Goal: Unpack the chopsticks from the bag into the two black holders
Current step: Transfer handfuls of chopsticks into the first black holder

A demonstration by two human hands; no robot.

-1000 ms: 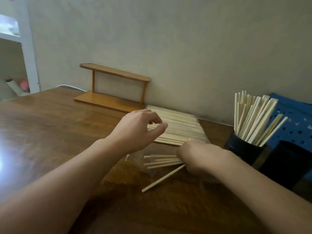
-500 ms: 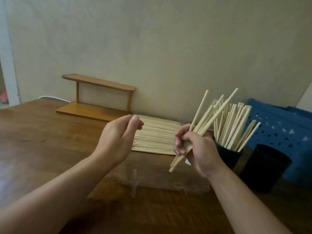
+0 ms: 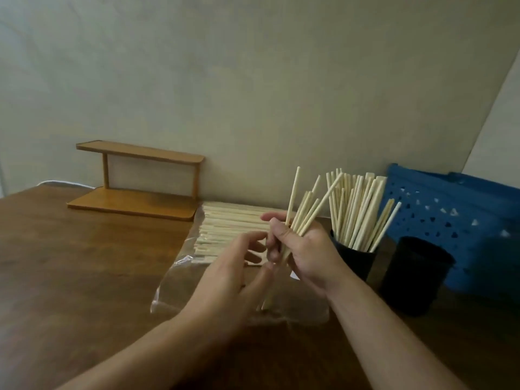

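**Pale wooden chopsticks held up over the open bag**

Pale wood is what the right hand (image 3: 304, 254) holds: a small bundle of chopsticks (image 3: 305, 209), gripped with the fingers curled around its middle. The bundle stands almost upright, leaning a little to the right, and its upper ends spread out like a fan above the knuckles. The lower ends come out under the hand and point down toward the table.

The left hand (image 3: 233, 274) is just beside the right one, on its left side. Its fingers are bent loosely and its thumb lies close to the lower part of the bundle. I cannot tell if it really pinches the sticks or only touches them.

Under both hands lies the clear plastic bag (image 3: 180, 280), flat on the table, with its open end toward the person. In its far part many chopsticks in the bag (image 3: 225, 229) lie side by side in a flat layer.

Just to the right of the right hand stands the first black holder (image 3: 353, 263). It is crowded with standing chopsticks (image 3: 357, 209) that lean in different directions. The second black holder (image 3: 416, 277) stands near it, further right and a little closer to the person; its inside is too dark to see.

Behind the holders a blue plastic basket (image 3: 455, 220) with small holes leans near the wall. On the left, a small wooden shelf (image 3: 135, 198) with two levels stands against the wall. Everything rests on a dark brown wooden table (image 3: 70, 277).
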